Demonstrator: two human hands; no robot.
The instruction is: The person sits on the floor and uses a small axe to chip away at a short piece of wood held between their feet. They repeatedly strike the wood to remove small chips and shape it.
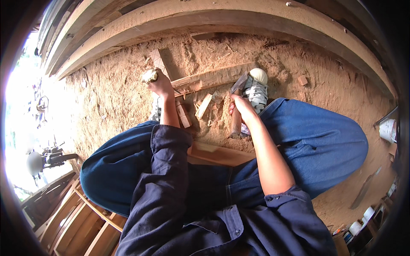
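My left hand [162, 85] is closed round a chisel [149, 76], whose pale, battered handle end sticks out above the fist. A thin dark length of its metal shows beyond my fingers, close to a wooden beam [213, 78] lying across the ground. My right hand [243, 107] grips a hammer [235, 126] by its wooden handle. The dark hammer head is raised at the far end, next to my right shoe [258, 90]. Between my feet lie a split wood piece [204, 106] and a small block [183, 116] among chips.
Sawdust covers the ground [115, 94]. Long thick timbers [205, 19] lie beyond the beam. A marked board [159, 62] stands past my left hand, and a plank [220, 154] is below me. At left a motorbike [53, 157] stands in bright light; a white container [388, 130] is far right.
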